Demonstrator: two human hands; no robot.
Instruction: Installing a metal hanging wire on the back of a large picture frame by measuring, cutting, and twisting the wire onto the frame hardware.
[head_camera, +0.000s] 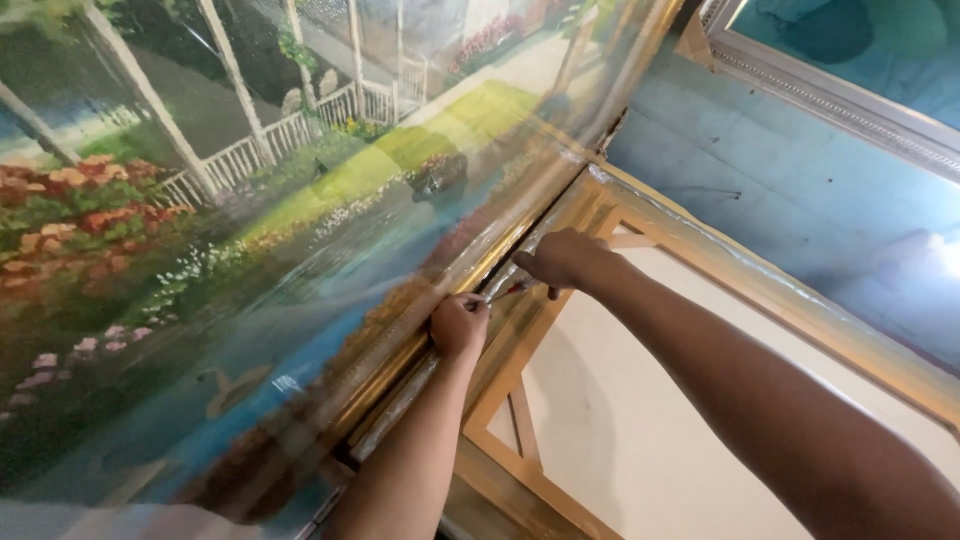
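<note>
Left hand (459, 325) pinches plastic wrap (400, 395); right hand (560, 260) grips perhaps a cutter (508, 288) against gilt frame (520, 225).

Left hand (458, 325) fisted against gilt frame edge (400, 365) of large plastic-wrapped garden painting (200, 230). Right hand (560, 258), just beyond, pinches a small tool (507, 290) at the same edge. Back of a wooden stretcher frame (520, 440) lies right, near; blue wall (800, 190) far right.

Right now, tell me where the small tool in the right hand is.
In the head view, centre frame: the small tool sits against the gold frame edge, between the right hand and left hand.
</note>
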